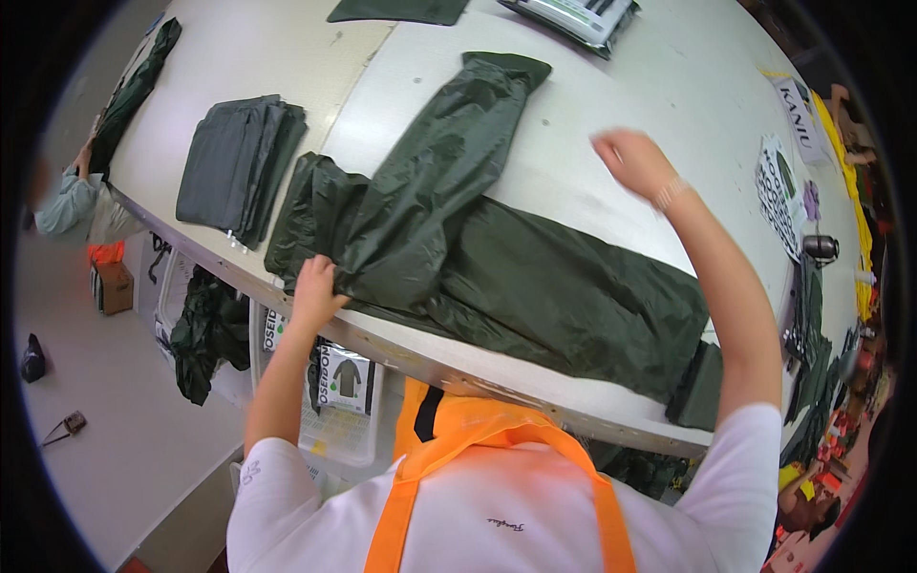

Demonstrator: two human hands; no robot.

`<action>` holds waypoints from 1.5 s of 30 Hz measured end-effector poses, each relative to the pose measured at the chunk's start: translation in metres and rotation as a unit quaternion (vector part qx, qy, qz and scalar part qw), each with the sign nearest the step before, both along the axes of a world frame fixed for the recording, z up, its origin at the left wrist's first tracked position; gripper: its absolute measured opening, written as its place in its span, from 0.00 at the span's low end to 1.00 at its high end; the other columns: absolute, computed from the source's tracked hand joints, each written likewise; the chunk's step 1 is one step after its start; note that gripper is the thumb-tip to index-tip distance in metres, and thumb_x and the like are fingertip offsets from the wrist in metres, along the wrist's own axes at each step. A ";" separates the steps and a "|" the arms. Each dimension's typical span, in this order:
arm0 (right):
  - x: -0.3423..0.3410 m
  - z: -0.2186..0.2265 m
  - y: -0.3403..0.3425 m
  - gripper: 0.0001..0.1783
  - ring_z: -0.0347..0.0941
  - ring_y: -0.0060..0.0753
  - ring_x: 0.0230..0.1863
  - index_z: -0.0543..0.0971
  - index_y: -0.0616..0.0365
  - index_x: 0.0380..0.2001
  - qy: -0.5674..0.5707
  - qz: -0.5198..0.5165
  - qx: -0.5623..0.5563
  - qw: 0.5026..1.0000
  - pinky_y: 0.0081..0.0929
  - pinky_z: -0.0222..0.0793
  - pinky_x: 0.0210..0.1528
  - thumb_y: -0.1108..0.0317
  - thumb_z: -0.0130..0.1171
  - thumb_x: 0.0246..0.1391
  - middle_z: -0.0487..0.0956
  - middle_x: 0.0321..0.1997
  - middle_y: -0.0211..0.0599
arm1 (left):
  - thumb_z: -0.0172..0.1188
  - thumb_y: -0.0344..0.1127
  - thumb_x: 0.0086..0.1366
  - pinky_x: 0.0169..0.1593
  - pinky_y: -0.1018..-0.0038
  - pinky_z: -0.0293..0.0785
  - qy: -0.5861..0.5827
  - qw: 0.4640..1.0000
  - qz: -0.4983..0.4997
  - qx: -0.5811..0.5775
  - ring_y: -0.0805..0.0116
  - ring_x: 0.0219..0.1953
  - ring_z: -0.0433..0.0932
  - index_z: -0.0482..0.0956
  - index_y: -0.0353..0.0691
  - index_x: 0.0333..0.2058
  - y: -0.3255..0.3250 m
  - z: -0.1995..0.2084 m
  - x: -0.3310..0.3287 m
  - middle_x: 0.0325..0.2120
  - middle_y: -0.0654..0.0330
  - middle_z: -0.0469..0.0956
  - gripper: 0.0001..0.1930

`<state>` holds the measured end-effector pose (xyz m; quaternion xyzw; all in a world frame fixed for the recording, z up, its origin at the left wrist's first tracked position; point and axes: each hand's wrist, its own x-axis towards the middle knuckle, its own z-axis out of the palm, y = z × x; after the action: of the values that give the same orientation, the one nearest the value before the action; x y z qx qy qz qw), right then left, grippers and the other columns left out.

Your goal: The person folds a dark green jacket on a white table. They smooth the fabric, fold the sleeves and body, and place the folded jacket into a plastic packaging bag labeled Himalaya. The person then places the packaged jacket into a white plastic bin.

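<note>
A dark green raincoat [573,286] of shiny, thin fabric lies part-folded along the table's near edge. One sleeve [444,143] points away from me over the tabletop, its cuff at the far end. My left hand [318,291] grips the coat's bunched left end at the table edge, fingers curled over the fabric. Raised above the table to the right of the sleeve, my right hand [635,164] is curled into a loose fist, apart from the coat, and no object shows in it. A dark green folded piece [697,387] sticks out at the coat's right end.
Left of the coat stands a stack of folded dark garments [234,167]. Packaged goods [578,21] lie at the far side of the pale table [592,134]. Below the edge, a white crate [358,435] holds packaged garments. A co-worker's hand [84,160] is at the far left.
</note>
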<state>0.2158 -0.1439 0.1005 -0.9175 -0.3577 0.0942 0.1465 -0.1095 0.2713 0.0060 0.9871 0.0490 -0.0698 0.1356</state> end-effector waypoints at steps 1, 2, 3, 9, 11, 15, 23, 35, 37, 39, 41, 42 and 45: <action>0.030 -0.004 0.042 0.16 0.72 0.55 0.37 0.77 0.62 0.28 -0.009 -0.006 0.017 1.000 0.45 0.67 0.42 0.60 0.47 0.56 0.77 0.35 0.52 | 0.70 0.32 0.37 0.49 0.63 0.66 0.004 1.000 -0.002 -0.004 0.50 0.44 0.67 0.74 0.30 0.36 0.001 0.001 0.001 0.40 0.51 0.69 0.24; 0.057 -0.013 0.077 0.15 0.72 0.54 0.41 0.78 0.60 0.29 -0.021 -0.015 0.048 0.999 0.44 0.67 0.45 0.60 0.47 0.56 0.78 0.36 0.51 | 0.70 0.32 0.37 0.50 0.62 0.66 0.008 1.000 -0.006 -0.009 0.50 0.44 0.67 0.74 0.30 0.35 0.002 0.002 0.003 0.40 0.51 0.69 0.24; 0.082 -0.027 0.109 0.15 0.72 0.53 0.45 0.80 0.58 0.30 -0.031 -0.024 0.079 0.996 0.43 0.67 0.49 0.61 0.47 0.56 0.78 0.37 0.51 | 0.70 0.31 0.36 0.50 0.62 0.66 0.015 1.000 -0.009 -0.014 0.50 0.44 0.67 0.74 0.30 0.34 0.003 0.002 0.005 0.40 0.51 0.69 0.24; 0.164 -0.129 0.165 0.39 0.65 0.47 0.60 0.67 0.46 0.59 0.015 -0.177 -0.094 0.980 0.36 0.58 0.63 0.49 0.65 0.43 0.71 0.57 0.50 | 0.70 0.36 0.37 0.63 0.56 0.56 0.001 1.000 -0.015 -0.023 0.51 0.50 0.66 0.73 0.32 0.36 0.008 -0.003 0.002 0.41 0.52 0.68 0.25; 0.150 -0.143 0.143 0.35 0.72 0.47 0.52 0.74 0.56 0.52 0.026 -0.206 -0.024 0.978 0.34 0.66 0.55 0.51 0.66 0.40 0.76 0.50 0.50 | 0.70 0.37 0.37 0.64 0.54 0.54 0.014 0.999 -0.016 -0.039 0.52 0.51 0.65 0.73 0.33 0.36 0.008 0.002 0.001 0.42 0.53 0.68 0.26; 0.097 -0.056 0.041 0.13 0.74 0.30 0.32 0.79 0.63 0.33 0.067 -0.150 0.052 0.985 0.26 0.69 0.38 0.64 0.62 0.46 0.80 0.29 0.39 | 0.73 0.40 0.35 0.64 0.51 0.51 0.023 0.993 -0.045 -0.108 0.52 0.56 0.62 0.72 0.37 0.33 0.021 0.025 0.006 0.46 0.53 0.67 0.26; -0.257 0.226 -0.214 0.29 0.64 0.38 0.61 0.60 0.61 0.62 0.064 -0.285 0.401 0.868 0.40 0.59 0.63 0.54 0.39 0.64 0.63 0.63 0.45 | 0.51 0.29 0.40 0.67 0.51 0.42 -0.092 0.933 -0.013 -0.347 0.62 0.44 0.74 0.74 0.41 0.28 0.051 0.042 0.053 0.33 0.61 0.76 0.12; -0.240 -0.034 -0.235 0.23 0.74 0.39 0.33 0.73 0.64 0.30 -0.050 -0.572 0.109 0.811 0.33 0.67 0.37 0.50 0.57 0.56 0.77 0.31 0.51 | 0.59 0.44 0.56 0.65 0.47 0.41 -0.230 0.971 -0.060 -0.041 0.53 0.65 0.54 0.72 0.48 0.53 -0.154 0.073 0.079 0.60 0.55 0.63 0.25; -0.238 -0.081 -0.247 0.25 0.75 0.52 0.35 0.72 0.63 0.34 -0.039 -0.607 0.100 0.788 0.37 0.68 0.38 0.47 0.55 0.56 0.78 0.32 0.54 | 0.57 0.61 0.56 0.64 0.42 0.36 -0.129 0.987 -0.076 0.057 0.51 0.68 0.44 0.66 0.56 0.59 -0.174 0.040 0.074 0.66 0.57 0.51 0.34; -0.236 -0.088 -0.237 0.27 0.74 0.57 0.39 0.71 0.61 0.39 -0.034 -0.623 0.069 0.779 0.42 0.68 0.40 0.44 0.53 0.56 0.78 0.35 0.56 | 0.56 0.65 0.53 0.64 0.42 0.37 -0.097 0.987 -0.074 0.107 0.49 0.68 0.44 0.60 0.58 0.62 -0.166 -0.007 0.078 0.67 0.56 0.48 0.40; -0.235 -0.092 -0.231 0.30 0.71 0.56 0.47 0.70 0.62 0.42 -0.004 -0.618 0.009 0.786 0.44 0.67 0.47 0.42 0.53 0.55 0.76 0.44 0.55 | 0.54 0.66 0.54 0.64 0.42 0.38 -0.071 0.988 -0.068 0.120 0.49 0.68 0.43 0.56 0.60 0.64 -0.160 -0.026 0.085 0.67 0.56 0.46 0.41; -0.236 -0.098 -0.230 0.32 0.68 0.56 0.51 0.69 0.64 0.43 -0.063 -0.607 0.001 0.792 0.43 0.64 0.50 0.42 0.54 0.53 0.73 0.49 0.56 | 0.54 0.67 0.54 0.64 0.42 0.39 -0.058 0.989 -0.063 0.124 0.48 0.68 0.42 0.55 0.61 0.64 -0.158 -0.031 0.087 0.67 0.56 0.45 0.41; -0.239 -0.101 -0.238 0.51 0.52 0.57 0.65 0.59 0.72 0.56 -0.034 -0.646 0.089 0.757 0.41 0.52 0.63 0.38 0.61 0.45 0.58 0.63 0.60 | 0.64 0.49 0.52 0.63 0.47 0.49 -0.118 0.981 -0.079 0.131 0.48 0.66 0.50 0.62 0.52 0.60 -0.208 0.004 0.091 0.63 0.53 0.55 0.37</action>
<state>-0.0234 -0.3822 -0.0008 -0.9160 0.3084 -0.0869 0.2415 -0.0180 0.0633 0.0101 0.9984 -0.0369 0.0437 0.0040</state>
